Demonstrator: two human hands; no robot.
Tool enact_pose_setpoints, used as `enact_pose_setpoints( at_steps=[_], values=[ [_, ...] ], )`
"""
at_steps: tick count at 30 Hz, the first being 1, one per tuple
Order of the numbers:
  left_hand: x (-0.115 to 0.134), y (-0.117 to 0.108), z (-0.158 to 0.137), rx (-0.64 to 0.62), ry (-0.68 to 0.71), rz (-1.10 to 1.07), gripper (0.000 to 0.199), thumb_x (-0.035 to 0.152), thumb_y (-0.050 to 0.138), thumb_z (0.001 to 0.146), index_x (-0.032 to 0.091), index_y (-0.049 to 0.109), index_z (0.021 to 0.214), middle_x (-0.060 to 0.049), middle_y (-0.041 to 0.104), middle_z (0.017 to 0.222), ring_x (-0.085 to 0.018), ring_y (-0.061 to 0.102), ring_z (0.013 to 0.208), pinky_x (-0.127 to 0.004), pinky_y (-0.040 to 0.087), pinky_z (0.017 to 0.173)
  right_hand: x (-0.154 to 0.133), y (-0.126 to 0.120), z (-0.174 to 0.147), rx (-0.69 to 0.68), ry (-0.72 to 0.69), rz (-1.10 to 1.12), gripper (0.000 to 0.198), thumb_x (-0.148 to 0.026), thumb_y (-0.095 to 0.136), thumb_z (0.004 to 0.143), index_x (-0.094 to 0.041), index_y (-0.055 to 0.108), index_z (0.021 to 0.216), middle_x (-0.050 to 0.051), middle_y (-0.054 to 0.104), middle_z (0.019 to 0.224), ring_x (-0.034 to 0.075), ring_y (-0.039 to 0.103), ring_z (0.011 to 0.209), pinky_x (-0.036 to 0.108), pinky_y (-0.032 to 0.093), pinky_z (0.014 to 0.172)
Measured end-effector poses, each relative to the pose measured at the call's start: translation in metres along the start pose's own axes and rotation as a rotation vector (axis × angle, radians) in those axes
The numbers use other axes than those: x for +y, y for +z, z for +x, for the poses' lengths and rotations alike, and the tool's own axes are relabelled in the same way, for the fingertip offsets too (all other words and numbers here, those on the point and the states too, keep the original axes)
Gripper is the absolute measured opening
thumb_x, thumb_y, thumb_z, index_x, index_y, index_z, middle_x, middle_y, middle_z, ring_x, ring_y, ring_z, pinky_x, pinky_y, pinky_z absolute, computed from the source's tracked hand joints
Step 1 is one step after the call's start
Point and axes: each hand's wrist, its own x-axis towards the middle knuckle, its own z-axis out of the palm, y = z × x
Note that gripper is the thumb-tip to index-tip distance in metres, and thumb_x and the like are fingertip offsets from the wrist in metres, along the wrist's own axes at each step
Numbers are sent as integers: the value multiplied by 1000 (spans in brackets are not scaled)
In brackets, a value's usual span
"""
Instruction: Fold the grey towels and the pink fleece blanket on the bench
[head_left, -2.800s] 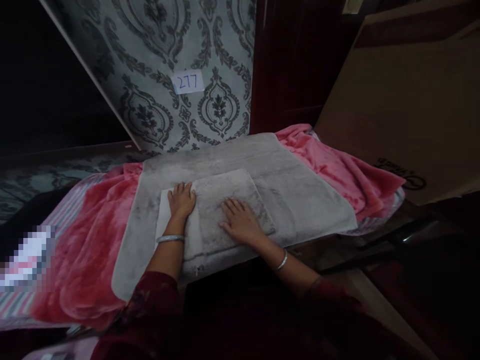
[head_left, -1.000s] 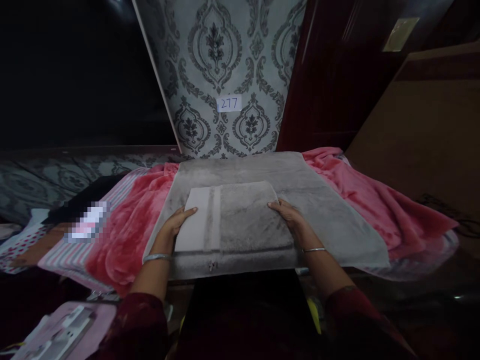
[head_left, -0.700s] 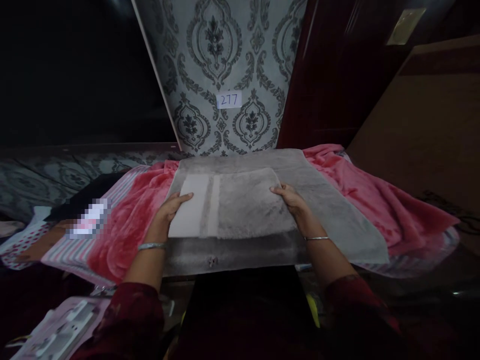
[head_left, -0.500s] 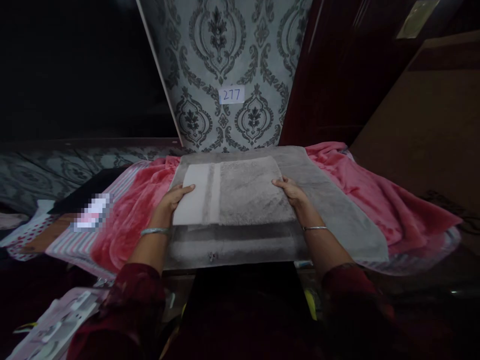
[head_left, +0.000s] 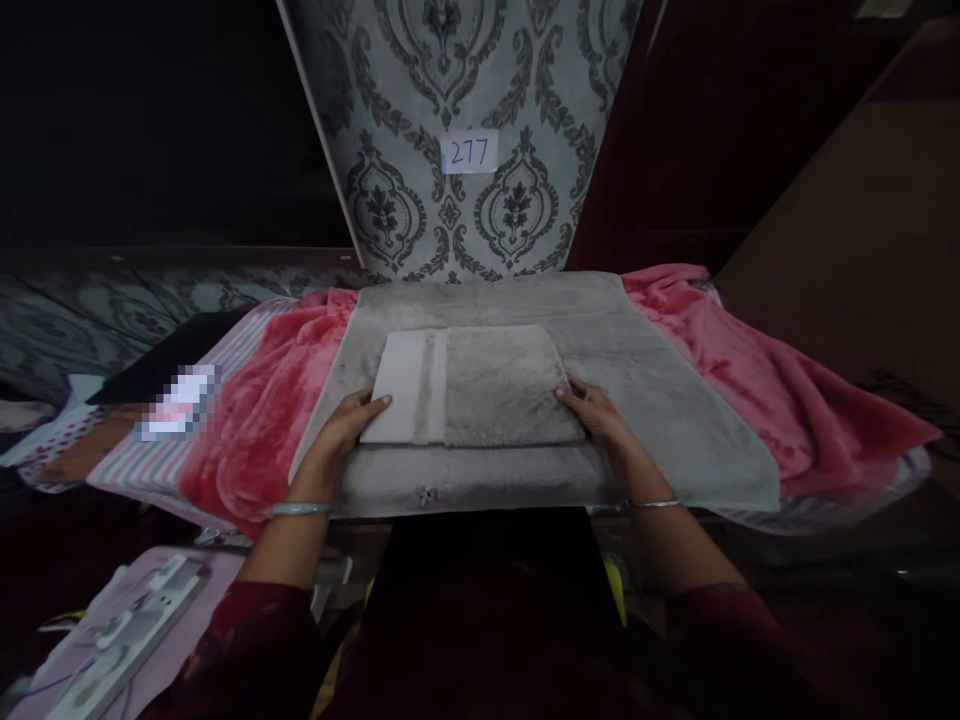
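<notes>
A folded grey towel (head_left: pixel 510 385) with a pale band at its left end lies level over a larger grey cloth (head_left: pixel 660 420), apparently resting on it. My left hand (head_left: pixel 352 420) grips the towel's left edge, thumb on top and the other fingers mostly hidden. At the right edge, my right hand (head_left: pixel 592 408) pinches the towel the same way, its thumb on the upper face. A small dark mark (head_left: pixel 428 495) shows on the grey cloth near its front edge.
Pink plush fabric (head_left: pixel 255 430) over striped cloth lies on both sides. A blurred-out rectangle (head_left: pixel 180 402) sits at left. A power strip (head_left: pixel 135 635) rests on a pink surface at lower left. Behind stand a dark screen (head_left: pixel 150 130) and patterned wall bearing a paper numbered 277 (head_left: pixel 469 152).
Both hands have lowered the folded towel onto or close to the grey cloth; the dark shadow beneath its front edge has shrunk. The camera view has shifted slightly.
</notes>
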Motion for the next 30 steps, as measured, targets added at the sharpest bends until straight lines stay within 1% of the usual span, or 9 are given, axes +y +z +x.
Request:
enact_pose_setpoints(
  at_steps=[4,9,16,19,22,24,26,28,30],
  values=[
    [3,8,-3,16,9,12,64,41,88,51,11,71,105,-5,74,81,-19,65,66,-26,49,55,-8,5,-3,-14,47,-14,52,-39,73,75,-17,71,122,9,77,113,27,72,102,41,58,91],
    [9,3,1,18,-42,31,56,31,82,58,14,68,110,-5,74,84,-16,61,61,-23,44,48,-16,2,-1,-62,87,70,46,-38,72,77,-17,73,118,9,79,101,26,74,90,39,60,83],
    [-5,2,8,22,49,117,61,28,77,58,13,64,115,-5,73,90,-20,66,77,-27,51,61,-1,5,-6,6,23,-155,51,-36,70,75,-16,70,121,9,76,118,27,71,103,42,56,93],
    [-10,2,6,27,82,175,58,30,74,61,13,64,115,-4,73,90,-22,67,82,-29,54,66,3,6,-9,-17,-3,-157,52,-38,69,76,-15,69,123,10,75,119,28,70,105,44,55,95],
    [-7,-8,3,2,84,237,63,31,72,64,14,63,124,-4,73,90,-24,68,83,-31,55,68,2,-3,-12,8,-54,-254,54,-38,70,76,-17,69,126,11,75,119,30,69,108,46,53,98],
    [-2,-16,4,62,74,361,66,33,72,68,15,62,130,-5,73,90,-26,70,85,-34,56,73,-4,-11,-13,74,-91,-402,59,-37,72,76,-18,67,131,13,74,119,32,67,109,48,51,100],
    [7,-19,10,209,119,591,64,34,69,74,14,61,135,-9,74,97,-30,71,97,-39,57,86,-15,-11,-11,166,-155,-587,64,-38,69,80,-17,62,140,17,71,124,35,64,116,50,47,105],
    [21,-10,21,335,234,829,60,32,62,83,12,59,139,-17,72,118,-34,66,116,-44,52,101,-32,4,-5,216,-263,-744,65,-39,62,87,-13,56,146,20,66,133,36,57,127,51,42,111],
    [37,13,35,318,371,978,57,27,55,89,11,56,144,-20,60,143,-34,56,134,-43,44,114,-53,35,6,168,-382,-844,64,-35,53,92,-9,50,150,21,56,147,35,48,138,49,35,117]
  ],
)
